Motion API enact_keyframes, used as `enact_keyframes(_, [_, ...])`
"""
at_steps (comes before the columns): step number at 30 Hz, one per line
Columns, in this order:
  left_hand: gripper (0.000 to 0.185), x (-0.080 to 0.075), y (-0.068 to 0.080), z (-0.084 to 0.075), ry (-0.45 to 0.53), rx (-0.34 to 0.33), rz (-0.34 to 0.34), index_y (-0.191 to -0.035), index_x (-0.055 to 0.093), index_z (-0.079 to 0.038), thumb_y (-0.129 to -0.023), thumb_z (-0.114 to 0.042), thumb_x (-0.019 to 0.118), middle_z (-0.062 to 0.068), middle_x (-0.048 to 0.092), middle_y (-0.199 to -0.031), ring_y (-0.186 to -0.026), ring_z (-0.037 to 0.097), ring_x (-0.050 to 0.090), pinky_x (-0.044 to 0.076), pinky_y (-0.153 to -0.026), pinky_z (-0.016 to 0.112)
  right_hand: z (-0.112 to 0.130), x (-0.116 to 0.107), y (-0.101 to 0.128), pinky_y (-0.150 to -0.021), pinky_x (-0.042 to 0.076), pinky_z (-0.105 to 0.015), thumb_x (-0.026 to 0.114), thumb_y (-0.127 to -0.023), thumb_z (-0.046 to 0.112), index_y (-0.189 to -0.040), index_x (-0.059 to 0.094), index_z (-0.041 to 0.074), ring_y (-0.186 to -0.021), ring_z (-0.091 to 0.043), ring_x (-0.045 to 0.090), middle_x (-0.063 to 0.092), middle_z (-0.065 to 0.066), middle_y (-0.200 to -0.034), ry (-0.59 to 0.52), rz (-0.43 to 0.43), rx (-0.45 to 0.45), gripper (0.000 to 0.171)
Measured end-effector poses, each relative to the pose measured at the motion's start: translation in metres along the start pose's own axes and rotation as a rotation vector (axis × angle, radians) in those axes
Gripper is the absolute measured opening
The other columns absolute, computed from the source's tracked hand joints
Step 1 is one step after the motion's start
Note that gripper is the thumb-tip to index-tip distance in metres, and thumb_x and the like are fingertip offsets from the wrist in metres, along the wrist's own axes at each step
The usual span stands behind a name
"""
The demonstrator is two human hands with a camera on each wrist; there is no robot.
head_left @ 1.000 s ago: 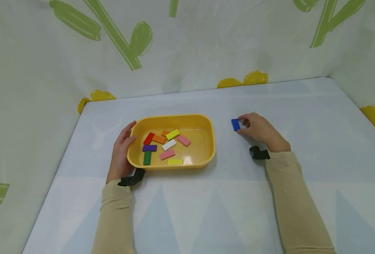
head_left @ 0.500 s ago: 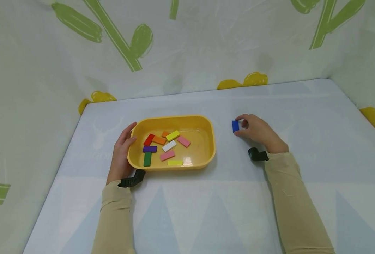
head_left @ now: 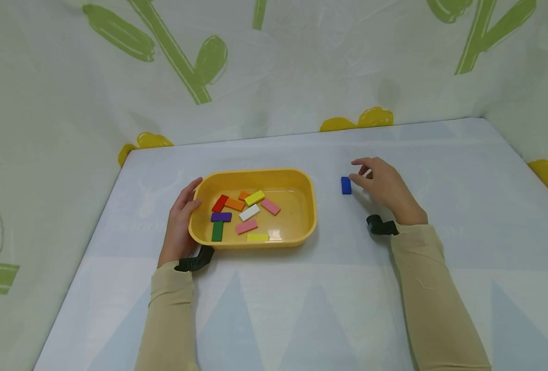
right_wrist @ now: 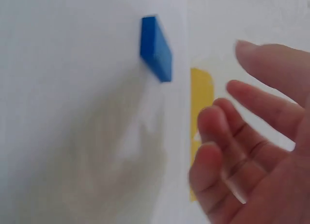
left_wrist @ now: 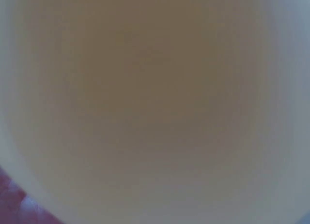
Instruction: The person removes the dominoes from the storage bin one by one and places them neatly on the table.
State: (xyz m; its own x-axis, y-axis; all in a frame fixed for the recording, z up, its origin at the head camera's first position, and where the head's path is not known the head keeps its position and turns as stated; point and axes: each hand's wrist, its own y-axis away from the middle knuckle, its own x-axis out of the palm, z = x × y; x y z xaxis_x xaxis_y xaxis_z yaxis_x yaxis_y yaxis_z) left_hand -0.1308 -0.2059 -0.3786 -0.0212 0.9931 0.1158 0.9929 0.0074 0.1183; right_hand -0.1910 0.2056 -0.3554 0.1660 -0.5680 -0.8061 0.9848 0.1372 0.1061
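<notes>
A blue domino block [head_left: 346, 185] rests on the white cloth to the right of a yellow plastic tray [head_left: 305, 226]. My right hand [head_left: 382, 185] hovers just beside it, thumb and fingers parted and nothing between them. In the right wrist view the blue block [right_wrist: 156, 50] stands apart from the fingertips. My left hand [head_left: 179, 221] grips the tray's left end, its thumb over the rim and the fingers behind the outer wall. Inside the tray lie several loose blocks, among them a green block [head_left: 217, 231], a white block [head_left: 249, 212] and a red block [head_left: 220, 203].
A pale cloth [head_left: 274, 299] with blue triangles covers the table. Behind it hangs a light curtain [head_left: 292, 67] printed with green plants. The left wrist view is filled by a blurred tan surface [left_wrist: 155, 79] close to the lens.
My right hand has let go of the blue block and drawn up and slightly right, its fingers spreading. The block stays on the cloth. The left hand keeps its grip on the tray.
</notes>
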Motion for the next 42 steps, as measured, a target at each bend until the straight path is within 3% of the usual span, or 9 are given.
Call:
enact_keyframes(8, [0.045,0.000,-0.001,0.001,-0.024,-0.020,-0.015,-0.136,0.036,-0.027,-0.093,-0.020,0.043,-0.010,0.027,-0.142,-0.128,0.016,0.029,0.034,-0.098,0.031,0.019,-0.001,0.006,-0.076,0.046,-0.040,0.049,-0.089,0.038,-0.123,0.051,0.015,-0.094,-0.021,0.049,0.054,-0.005,-0.106,-0.043,-0.148,-0.130,0.042])
enact_keyframes(14, [0.045,-0.002,0.000,0.003,-0.033,-0.015,-0.018,-0.136,0.035,-0.028,-0.093,-0.021,0.043,-0.010,0.027,-0.142,-0.127,0.017,0.029,0.035,-0.097,0.031,0.041,0.003,0.010,-0.081,0.047,-0.037,0.051,-0.089,0.032,-0.121,0.053,0.014,-0.092,-0.018,0.050,0.055,-0.002,-0.104,-0.047,-0.165,-0.253,0.037])
enact_keyframes(18, [0.045,-0.001,0.000,0.002,-0.037,-0.009,-0.014,-0.137,0.035,-0.028,-0.093,-0.021,0.043,-0.010,0.027,-0.142,-0.127,0.017,0.029,0.035,-0.098,0.031,0.059,0.012,0.014,-0.076,0.048,-0.032,0.055,-0.088,0.028,-0.118,0.056,0.014,-0.088,-0.014,0.051,0.056,0.000,-0.100,-0.052,-0.160,-0.357,0.033])
enact_keyframes(24, [0.045,0.001,-0.001,0.001,-0.031,-0.002,-0.008,-0.136,0.036,-0.028,-0.092,-0.022,0.044,-0.009,0.028,-0.141,-0.126,0.017,0.031,0.036,-0.096,0.030,0.083,0.030,0.018,-0.068,0.046,-0.024,0.059,-0.086,0.023,-0.112,0.059,0.010,-0.081,-0.011,0.051,0.056,0.003,-0.094,-0.026,-0.085,-0.492,0.030])
enact_keyframes(31, [0.045,0.001,-0.001,0.001,-0.052,-0.018,-0.021,-0.136,0.036,-0.028,-0.092,-0.022,0.044,-0.010,0.027,-0.142,-0.128,0.017,0.029,0.034,-0.099,0.033,0.107,0.041,0.029,-0.068,0.047,-0.022,0.054,-0.087,0.032,-0.115,0.056,0.014,-0.082,-0.009,0.050,0.054,0.006,-0.093,0.036,0.030,-0.489,0.033])
enact_keyframes(36, [0.045,-0.001,-0.001,0.002,-0.049,-0.014,-0.018,-0.136,0.035,-0.029,-0.092,-0.023,0.044,-0.011,0.026,-0.142,-0.128,0.017,0.028,0.034,-0.098,0.032,0.121,0.052,0.035,-0.070,0.046,-0.021,0.053,-0.088,0.035,-0.116,0.056,0.015,-0.084,-0.011,0.052,0.054,0.006,-0.096,0.121,0.091,-0.561,0.034])
enact_keyframes(42, [0.045,-0.001,0.001,0.001,-0.054,-0.017,-0.019,-0.137,0.035,-0.029,-0.092,-0.023,0.044,-0.011,0.025,-0.143,-0.129,0.017,0.028,0.035,-0.098,0.031,0.136,0.068,0.044,-0.069,0.044,-0.016,0.050,-0.090,0.032,-0.117,0.057,0.018,-0.077,-0.005,0.050,0.055,0.008,-0.099,0.148,0.183,-0.630,0.032])
